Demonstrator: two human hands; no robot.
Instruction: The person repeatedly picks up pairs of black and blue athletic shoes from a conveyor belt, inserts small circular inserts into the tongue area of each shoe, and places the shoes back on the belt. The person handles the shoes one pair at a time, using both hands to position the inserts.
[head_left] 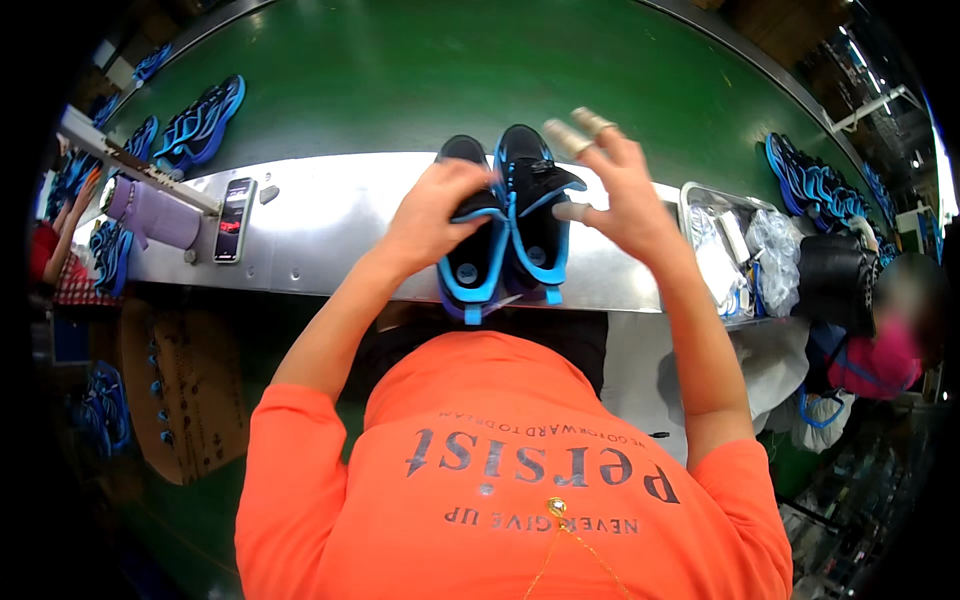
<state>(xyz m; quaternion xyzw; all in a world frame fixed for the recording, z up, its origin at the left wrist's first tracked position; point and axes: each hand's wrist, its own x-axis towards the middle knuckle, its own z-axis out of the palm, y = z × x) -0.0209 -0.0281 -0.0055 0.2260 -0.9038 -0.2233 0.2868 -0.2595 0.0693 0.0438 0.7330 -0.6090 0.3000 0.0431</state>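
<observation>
Two black-and-blue sneakers stand side by side in front of me, toes pointing away and heels at the near edge of the metal ledge. My left hand [437, 215] curls its fingers over the tongue of the left sneaker [465, 265], hiding part of its opening. My right hand [628, 195] is beside the right sneaker [540, 245], fingers spread, with pale covers on some fingertips. Its thumb is close to that sneaker's collar; whether it touches cannot be made out. The right sneaker's tongue is pulled up and out.
On the metal ledge [320, 270] at left are a phone [233, 220] and a purple tumbler [160, 212]. A metal tray [705, 195] with plastic bags is at right. Sneakers [205, 120] line the green surface [430, 70] at left, more [805, 180] at right. Other people work at both sides.
</observation>
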